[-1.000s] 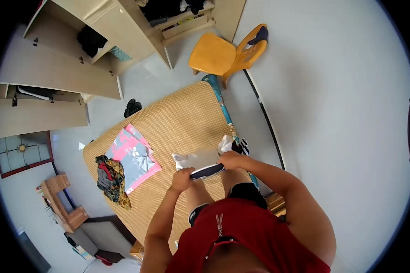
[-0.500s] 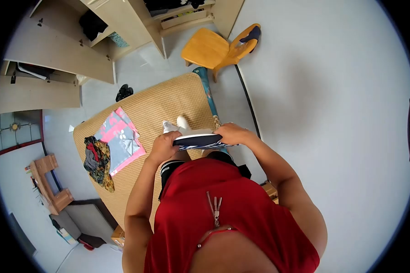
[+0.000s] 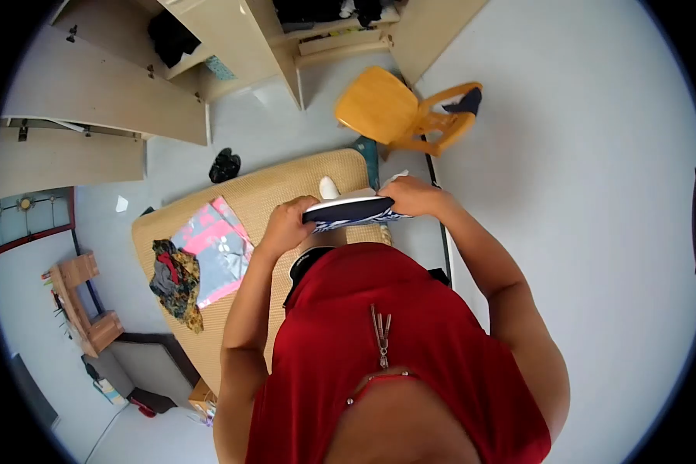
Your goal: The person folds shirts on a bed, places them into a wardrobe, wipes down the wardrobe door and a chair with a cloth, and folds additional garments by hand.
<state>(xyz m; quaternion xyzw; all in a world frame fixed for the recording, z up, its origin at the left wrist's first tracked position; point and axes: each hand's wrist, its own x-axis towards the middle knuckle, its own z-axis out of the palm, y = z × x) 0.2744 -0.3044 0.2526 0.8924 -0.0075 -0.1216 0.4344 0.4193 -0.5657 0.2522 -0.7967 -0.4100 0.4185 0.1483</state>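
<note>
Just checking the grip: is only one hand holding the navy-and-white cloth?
No, the left hand grips one end of the cloth and the right hand the other.

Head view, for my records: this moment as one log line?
left hand: grips cloth end | right hand: grips other end | cloth: navy-white, between hands | pink-grey fabric: on bed

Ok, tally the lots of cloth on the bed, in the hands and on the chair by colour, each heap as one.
Pink-and-grey cloth, on the bed: 1
Dark patterned heap, on the bed: 1
White-and-navy cloth, in both hands: 1
Dark cloth, on the chair: 1
Total: 4
</note>
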